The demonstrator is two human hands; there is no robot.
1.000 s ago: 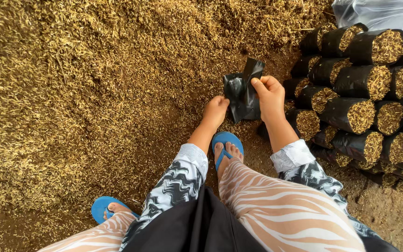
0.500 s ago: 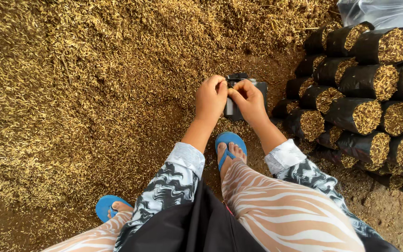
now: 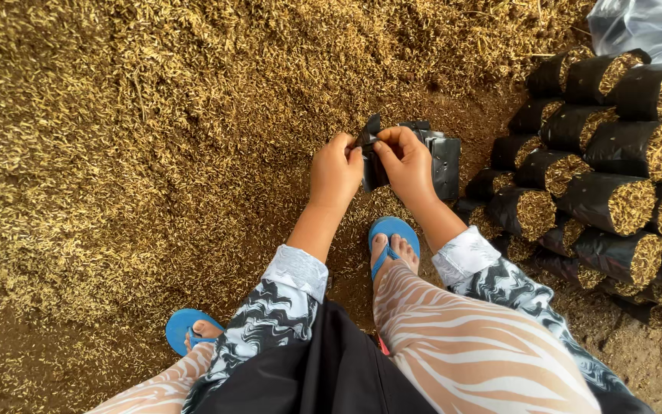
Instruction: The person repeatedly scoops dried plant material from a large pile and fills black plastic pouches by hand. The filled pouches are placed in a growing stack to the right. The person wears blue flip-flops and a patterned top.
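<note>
An empty black plastic bag (image 3: 444, 159) hangs between both my hands, low over the ground. My left hand (image 3: 335, 173) pinches its rim at the left, and my right hand (image 3: 406, 162) grips the rim just beside it, fingers touching the same edge. The bag's body sticks out to the right of my right hand. Under and around the hands lies a big heap of golden husks (image 3: 155, 130).
At the right, a stack of filled black bags (image 3: 614, 176) lies on its side, husk-filled mouths facing me. A clear plastic sheet (image 3: 645, 27) sits at the top right corner. My feet in blue sandals (image 3: 394, 234) stand on dirt ground (image 3: 653, 360).
A second ago my right hand alone held the bag up, left hand beside it. Both hands then closed together on the bag and now grip its rim lower down.
</note>
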